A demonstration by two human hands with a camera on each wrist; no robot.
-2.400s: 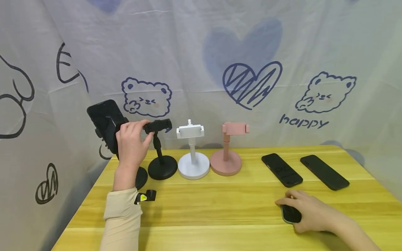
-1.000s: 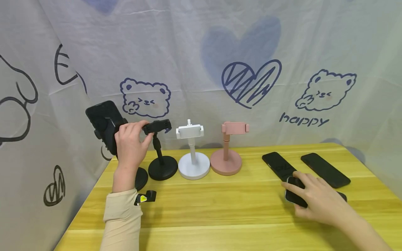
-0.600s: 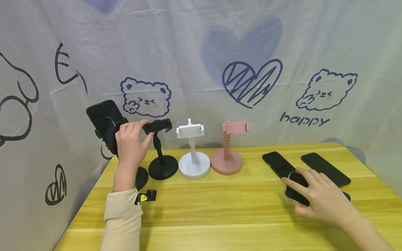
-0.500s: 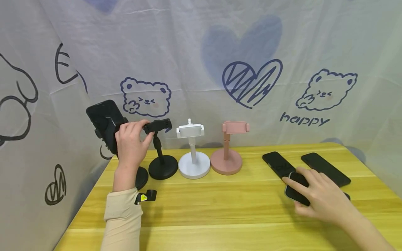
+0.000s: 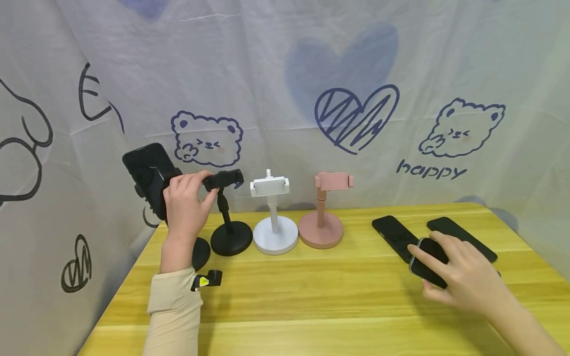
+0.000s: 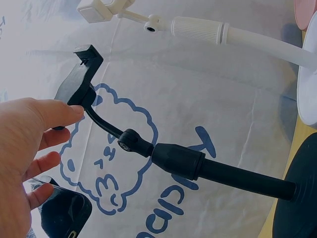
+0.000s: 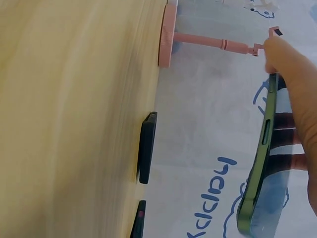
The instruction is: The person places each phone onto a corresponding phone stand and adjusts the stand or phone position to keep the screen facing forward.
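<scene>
My left hand (image 5: 184,201) pinches the clamp (image 6: 78,82) of a black phone stand (image 5: 230,237) between thumb and finger. Beyond that hand, a dark phone (image 5: 150,170) sits tilted in another black stand, whose base (image 5: 201,252) is partly hidden by my wrist. On the right, my right hand (image 5: 465,272) holds a dark phone (image 5: 429,262) by its edges. In the right wrist view this phone's greenish side (image 7: 262,148) shows, raised off the tabletop.
A white phone stand (image 5: 274,232) and a pink one (image 5: 320,230) stand to the right of the black stands. Two dark phones, one nearer (image 5: 394,235) and one farther right (image 5: 458,235), lie on the yellow wooden table (image 5: 285,301). A printed cloth (image 5: 285,99) hangs behind.
My right hand has lifted the phone and carried it back and slightly right, in front of the two lying phones. My left hand stays on the black stand's clamp.
</scene>
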